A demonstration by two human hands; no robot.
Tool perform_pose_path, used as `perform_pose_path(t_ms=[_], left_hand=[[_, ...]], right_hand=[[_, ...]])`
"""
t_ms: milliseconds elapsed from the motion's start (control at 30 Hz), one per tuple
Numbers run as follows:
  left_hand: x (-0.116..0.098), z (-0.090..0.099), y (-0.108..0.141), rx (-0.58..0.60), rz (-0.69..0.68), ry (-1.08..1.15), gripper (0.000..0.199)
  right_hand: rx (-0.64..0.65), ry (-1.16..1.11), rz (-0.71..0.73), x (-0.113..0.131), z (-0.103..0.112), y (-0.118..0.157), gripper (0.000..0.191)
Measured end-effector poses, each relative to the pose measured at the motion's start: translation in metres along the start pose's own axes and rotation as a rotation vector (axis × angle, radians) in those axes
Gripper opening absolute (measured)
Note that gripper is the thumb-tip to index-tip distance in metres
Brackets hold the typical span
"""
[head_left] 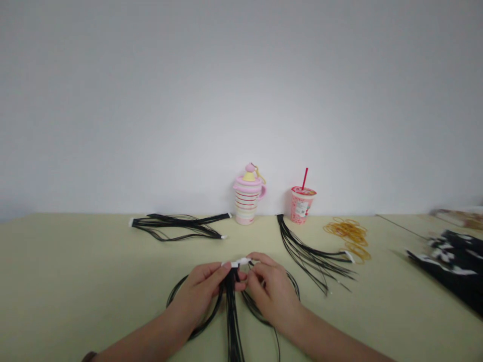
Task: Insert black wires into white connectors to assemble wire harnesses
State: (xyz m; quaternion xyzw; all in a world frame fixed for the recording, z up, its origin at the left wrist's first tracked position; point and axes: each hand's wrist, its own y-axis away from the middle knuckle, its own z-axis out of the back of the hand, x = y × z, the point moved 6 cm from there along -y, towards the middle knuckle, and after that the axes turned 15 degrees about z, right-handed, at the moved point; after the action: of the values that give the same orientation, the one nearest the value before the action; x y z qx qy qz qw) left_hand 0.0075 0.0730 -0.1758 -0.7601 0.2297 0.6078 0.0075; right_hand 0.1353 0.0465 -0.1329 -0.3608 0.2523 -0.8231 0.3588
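A bundle of thin black cables (232,317) hangs down from white connectors (236,263) between my two hands, with loops curving out on both sides. My left hand (206,284) is closed on the white connector, thumb on top, the cables falling just right of the thumb. Close by on the right, my right hand (269,286) has its fingers bent and pressed together at the right end of the connectors, beside the thin cables. What sits between its fingertips is too small to make out.
Another black cable bundle (181,222) lies at the back left, a third (305,251) at the right. Against the wall stand a striped pink mug (247,201) and a pink cup (301,206) with a straw. Yellow rubber bands (349,234) and black-and-white items (453,266) lie farther right.
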Motion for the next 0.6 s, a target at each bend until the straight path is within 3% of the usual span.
perform_pose_path(t_ms=[600], left_hand=[[-0.0043,-0.0068,0.0041,0.043,0.003,0.043,0.033]], right_hand=[[-0.031,0.007,0.023,-0.0031,-0.0003,0.0024,0.021]])
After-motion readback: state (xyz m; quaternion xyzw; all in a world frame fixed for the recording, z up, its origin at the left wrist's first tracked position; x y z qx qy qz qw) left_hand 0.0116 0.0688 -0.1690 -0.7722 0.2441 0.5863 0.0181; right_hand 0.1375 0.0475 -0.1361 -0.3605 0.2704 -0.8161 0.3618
